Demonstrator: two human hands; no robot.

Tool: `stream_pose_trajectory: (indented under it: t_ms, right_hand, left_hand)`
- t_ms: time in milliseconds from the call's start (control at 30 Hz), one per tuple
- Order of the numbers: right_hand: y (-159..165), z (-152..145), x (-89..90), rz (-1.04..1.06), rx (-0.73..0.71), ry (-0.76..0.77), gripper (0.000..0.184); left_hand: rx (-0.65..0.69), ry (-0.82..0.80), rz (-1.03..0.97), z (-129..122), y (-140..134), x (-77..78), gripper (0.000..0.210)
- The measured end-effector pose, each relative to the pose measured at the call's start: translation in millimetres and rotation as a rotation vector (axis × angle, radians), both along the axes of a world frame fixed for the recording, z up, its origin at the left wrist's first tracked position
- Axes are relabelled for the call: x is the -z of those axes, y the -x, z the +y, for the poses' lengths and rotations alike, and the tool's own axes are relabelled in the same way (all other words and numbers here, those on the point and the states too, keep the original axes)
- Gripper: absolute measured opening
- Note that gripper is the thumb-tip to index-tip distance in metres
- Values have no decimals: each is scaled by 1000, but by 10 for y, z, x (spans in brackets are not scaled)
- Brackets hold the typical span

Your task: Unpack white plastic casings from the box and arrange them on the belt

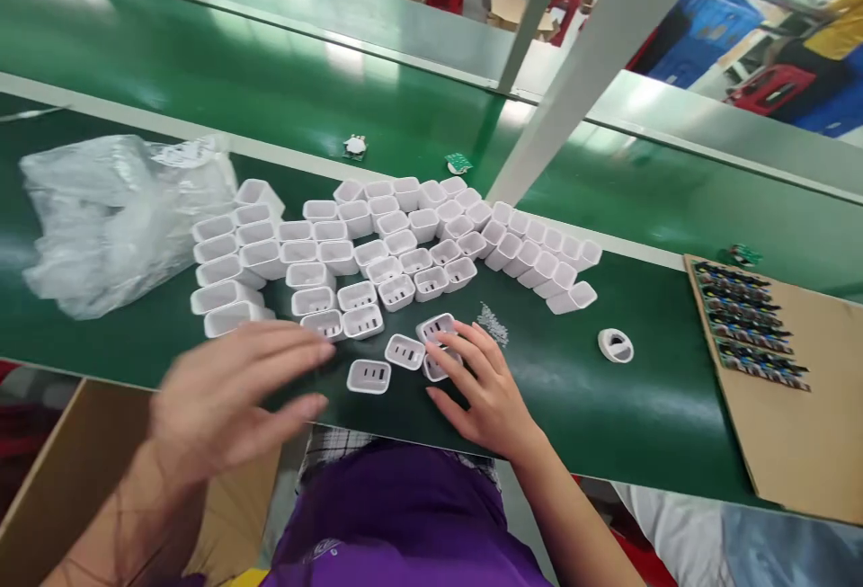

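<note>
My left hand (233, 389) hovers, slightly blurred, over the front edge of the table, fingers stretched out, thumb apart and nothing in it. Just beyond its fingertips stand white plastic charger housings (362, 321) with slots in their floors. My right hand (484, 389) has its fingers spread over two more housings (435, 328); its fingertips reach their rims and partly cover the nearer one. Between both hands lie two single housings, one near the edge (369, 377) and one a little farther back (405, 351).
Rows of open white housings (411, 223) fill the middle. A clear plastic bag (128, 218) lies left. Tiny pale pieces (493, 324) and a white tape roll (615, 345) are right. Circuit boards (748, 326) stand on cardboard (822, 425). A white post (573, 84) rises behind.
</note>
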State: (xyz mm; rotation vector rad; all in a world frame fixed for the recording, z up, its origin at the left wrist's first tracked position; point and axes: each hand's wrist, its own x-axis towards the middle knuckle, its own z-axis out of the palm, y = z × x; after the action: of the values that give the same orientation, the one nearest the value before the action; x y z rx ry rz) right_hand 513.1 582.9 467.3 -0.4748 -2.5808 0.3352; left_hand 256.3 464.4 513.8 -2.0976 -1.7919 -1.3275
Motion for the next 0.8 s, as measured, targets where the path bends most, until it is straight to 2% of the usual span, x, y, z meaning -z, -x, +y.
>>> stream_pose_trajectory:
  t_ms: [67,100,233,433,600,700,800]
  right_hand:
    - [1,2,-5,32,-1,5,41]
    - [3,2,-5,43,-1,4,41]
    - [10,-4,14,72,3,-23,43]
    - [-12,-4,13,157,39,-25,48]
    - [-119,-157,-128,235,94,69,55]
    - [-145,-308,-195,181,-9,99,56]
    - [-78,-412,-170,113,-108,95,54]
  left_hand:
    - [118,50,120,-84,-120,66,29]
    - [132,73,149,-115,-188,113,35]
    - [-3,114,61,-230,-403,319,47]
    - [-35,154,-73,-292,-534,525,42]
    - [-30,109,-181,-238,-579,600,36]
    - [55,104,-228,-269,-535,594,34]
    - [123,124,-264,-356,-444,570,36]
